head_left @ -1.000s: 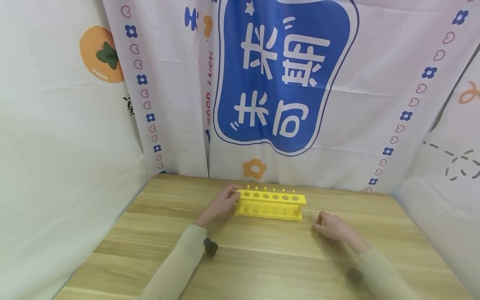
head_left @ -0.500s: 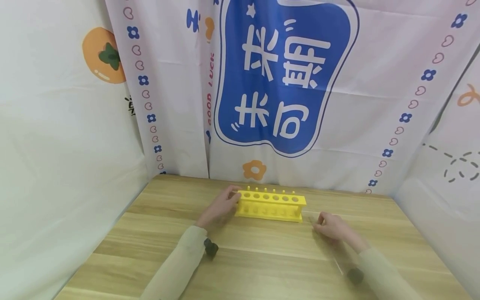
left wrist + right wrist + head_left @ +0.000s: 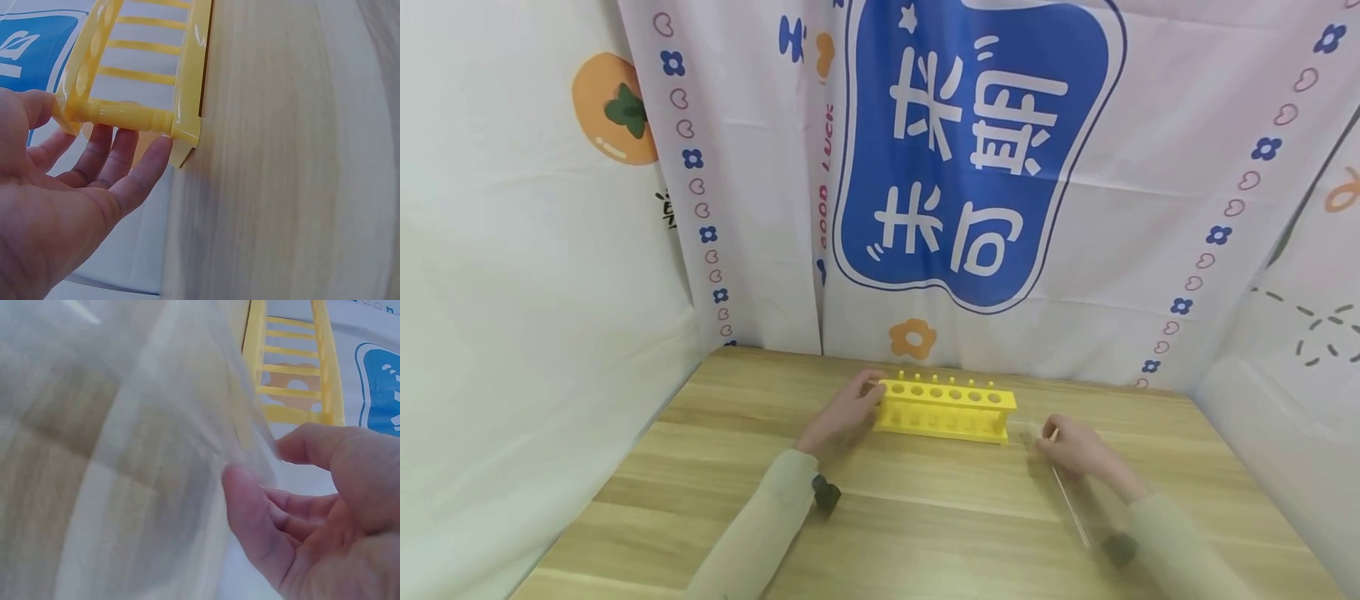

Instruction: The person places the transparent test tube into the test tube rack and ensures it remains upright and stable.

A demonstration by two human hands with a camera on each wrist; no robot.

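A yellow test tube rack (image 3: 946, 402) stands upright on the wooden table, its row of round holes facing up. My left hand (image 3: 844, 410) holds its left end; in the left wrist view the fingers and thumb of the left hand (image 3: 69, 200) are bent about the rack's end post (image 3: 131, 116). To the right of the rack, my right hand (image 3: 1081, 450) pinches a clear test tube (image 3: 1072, 507) between thumb and fingers. The tube slants back toward the wrist. Close to the camera in the right wrist view, the see-through tube (image 3: 156, 425) looks blurred.
The wooden table (image 3: 925, 533) extends in front of the rack. Behind it hangs a printed cloth (image 3: 1112, 267), and a white cloth (image 3: 550, 317) covers the left side. Dark wrist-worn devices show at the left sleeve (image 3: 752, 533) and right sleeve (image 3: 1187, 550).
My right hand has risen slightly, and the clear test tube shows more plainly beneath it. The left hand stays at the rack's end, and the rack stands in place.
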